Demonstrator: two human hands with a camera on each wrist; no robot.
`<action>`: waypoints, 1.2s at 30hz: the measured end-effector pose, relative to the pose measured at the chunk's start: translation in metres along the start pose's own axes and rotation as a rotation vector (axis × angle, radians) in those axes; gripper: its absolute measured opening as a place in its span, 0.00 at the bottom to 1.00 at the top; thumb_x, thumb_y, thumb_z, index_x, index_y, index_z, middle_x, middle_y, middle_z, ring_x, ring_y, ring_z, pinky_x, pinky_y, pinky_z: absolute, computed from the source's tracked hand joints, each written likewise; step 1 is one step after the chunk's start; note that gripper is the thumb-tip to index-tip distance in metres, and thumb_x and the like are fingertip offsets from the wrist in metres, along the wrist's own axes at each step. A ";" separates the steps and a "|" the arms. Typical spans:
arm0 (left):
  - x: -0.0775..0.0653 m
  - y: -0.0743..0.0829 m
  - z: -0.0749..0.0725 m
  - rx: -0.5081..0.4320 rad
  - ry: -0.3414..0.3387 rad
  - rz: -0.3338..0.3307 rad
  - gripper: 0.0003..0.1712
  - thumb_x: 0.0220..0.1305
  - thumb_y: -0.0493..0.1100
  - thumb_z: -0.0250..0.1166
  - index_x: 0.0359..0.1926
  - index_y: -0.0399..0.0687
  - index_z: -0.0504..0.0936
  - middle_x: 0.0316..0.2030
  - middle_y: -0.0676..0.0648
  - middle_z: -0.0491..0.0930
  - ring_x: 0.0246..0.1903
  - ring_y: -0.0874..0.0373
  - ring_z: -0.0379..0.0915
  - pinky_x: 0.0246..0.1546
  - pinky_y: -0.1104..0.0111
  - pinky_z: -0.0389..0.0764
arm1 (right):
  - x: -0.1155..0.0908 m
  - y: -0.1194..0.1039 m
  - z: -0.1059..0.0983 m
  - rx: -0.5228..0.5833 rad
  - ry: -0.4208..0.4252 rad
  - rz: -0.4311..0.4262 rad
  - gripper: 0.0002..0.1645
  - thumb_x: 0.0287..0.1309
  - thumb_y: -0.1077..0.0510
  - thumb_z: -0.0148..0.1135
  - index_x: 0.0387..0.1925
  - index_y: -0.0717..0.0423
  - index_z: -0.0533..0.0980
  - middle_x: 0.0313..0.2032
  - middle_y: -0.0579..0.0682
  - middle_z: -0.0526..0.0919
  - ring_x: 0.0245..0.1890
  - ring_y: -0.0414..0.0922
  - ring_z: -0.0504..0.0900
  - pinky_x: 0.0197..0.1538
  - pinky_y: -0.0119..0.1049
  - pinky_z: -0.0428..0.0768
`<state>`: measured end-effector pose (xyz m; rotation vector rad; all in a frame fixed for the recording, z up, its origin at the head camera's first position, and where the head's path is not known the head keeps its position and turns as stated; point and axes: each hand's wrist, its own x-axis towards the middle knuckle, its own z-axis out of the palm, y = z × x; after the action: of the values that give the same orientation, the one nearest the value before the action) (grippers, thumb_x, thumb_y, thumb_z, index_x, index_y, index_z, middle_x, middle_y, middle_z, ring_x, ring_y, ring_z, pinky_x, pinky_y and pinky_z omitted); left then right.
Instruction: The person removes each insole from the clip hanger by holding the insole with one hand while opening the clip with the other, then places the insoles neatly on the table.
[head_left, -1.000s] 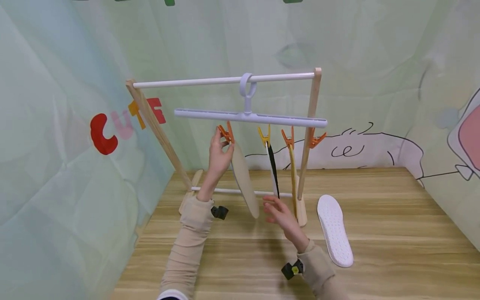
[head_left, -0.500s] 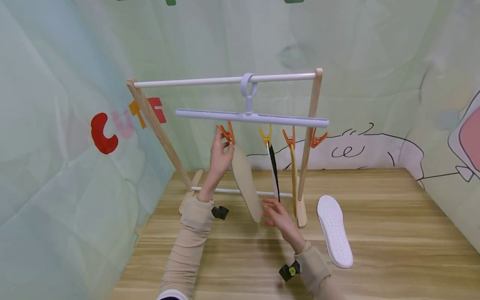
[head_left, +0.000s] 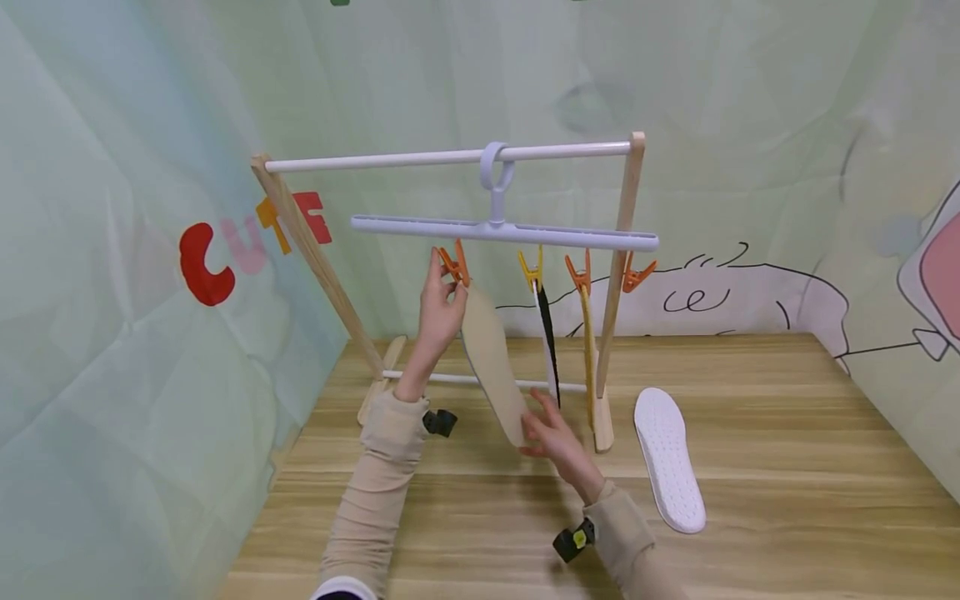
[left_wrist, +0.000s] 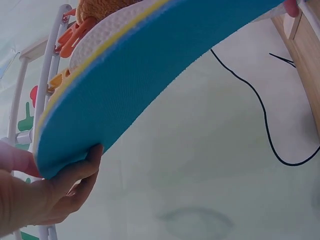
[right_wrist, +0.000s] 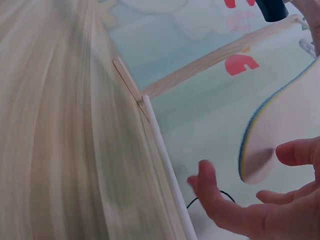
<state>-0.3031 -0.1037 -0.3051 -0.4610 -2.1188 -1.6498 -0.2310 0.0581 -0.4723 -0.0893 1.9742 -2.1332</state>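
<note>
A beige shoe insole (head_left: pixel 491 358) with a blue underside (left_wrist: pixel 130 75) and a yellow edge line hangs by an orange clip (head_left: pixel 455 263) from a lilac hanger (head_left: pixel 420 228). My left hand (head_left: pixel 441 308) pinches the insole's upper end just below the clip. At the lower end is my right hand (head_left: pixel 557 437), fingers spread. The right wrist view shows that hand's thumb (right_wrist: pixel 297 151) close against the insole's tip. Right of the insole, a black-and-white insole (head_left: pixel 547 342) hangs from a yellow clip (head_left: pixel 532 271), and a yellowish-brown one (head_left: pixel 587 350) from an orange clip (head_left: pixel 579 273).
A wooden rack with a white top rail (head_left: pixel 375 161) carries the hanger. One more orange clip (head_left: pixel 636 273) shows by the right post (head_left: pixel 619 292). A white insole (head_left: pixel 669 458) lies on the wooden table (head_left: pixel 787 467) at the right. Printed cloth (head_left: pixel 112 375) walls the left and back.
The insole has swung, turning its beige face more toward the head camera, its lower end shifting right. My right hand has come slightly left to that end. My left hand stays at the top.
</note>
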 end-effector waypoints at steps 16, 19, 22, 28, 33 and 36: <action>0.004 -0.002 0.002 0.025 0.023 0.014 0.38 0.56 0.24 0.45 0.67 0.32 0.40 0.57 0.27 0.61 0.49 0.38 0.69 0.47 0.57 0.75 | 0.002 0.007 0.001 0.009 0.006 0.002 0.22 0.62 0.63 0.45 0.57 0.63 0.61 0.45 0.63 0.71 0.37 0.44 0.74 0.39 0.40 0.80; 0.006 -0.002 0.002 0.046 0.030 0.018 0.39 0.56 0.25 0.46 0.67 0.33 0.41 0.55 0.28 0.63 0.49 0.39 0.68 0.48 0.55 0.74 | 0.001 0.007 0.000 0.007 -0.001 -0.004 0.21 0.62 0.63 0.46 0.57 0.64 0.61 0.41 0.60 0.73 0.35 0.42 0.74 0.38 0.38 0.80; 0.008 -0.002 0.002 0.056 0.039 0.014 0.39 0.56 0.26 0.49 0.67 0.33 0.43 0.53 0.28 0.65 0.48 0.39 0.69 0.48 0.55 0.74 | 0.000 0.006 -0.001 0.010 -0.009 -0.002 0.22 0.62 0.63 0.46 0.57 0.64 0.61 0.38 0.56 0.73 0.34 0.41 0.73 0.37 0.36 0.80; 0.014 -0.001 0.003 0.068 0.050 -0.037 0.39 0.57 0.34 0.55 0.66 0.32 0.46 0.54 0.31 0.68 0.45 0.39 0.72 0.46 0.57 0.75 | -0.001 0.004 0.000 0.010 -0.019 0.012 0.22 0.62 0.63 0.46 0.57 0.64 0.60 0.36 0.53 0.73 0.33 0.40 0.74 0.37 0.35 0.79; 0.021 -0.001 0.003 0.118 0.070 -0.023 0.30 0.57 0.37 0.58 0.58 0.29 0.60 0.51 0.33 0.72 0.43 0.40 0.75 0.43 0.58 0.77 | -0.002 0.003 0.002 0.017 -0.012 0.019 0.22 0.61 0.64 0.46 0.57 0.63 0.60 0.35 0.51 0.73 0.32 0.39 0.74 0.38 0.37 0.79; 0.024 -0.002 0.003 0.154 0.082 0.005 0.24 0.56 0.37 0.60 0.51 0.29 0.66 0.48 0.33 0.74 0.42 0.41 0.76 0.43 0.58 0.78 | -0.003 0.004 0.002 0.020 -0.004 0.010 0.22 0.61 0.64 0.46 0.57 0.64 0.60 0.34 0.51 0.73 0.31 0.39 0.74 0.38 0.39 0.80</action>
<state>-0.3251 -0.1012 -0.2953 -0.3448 -2.1617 -1.4630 -0.2268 0.0562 -0.4758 -0.0799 1.9460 -2.1444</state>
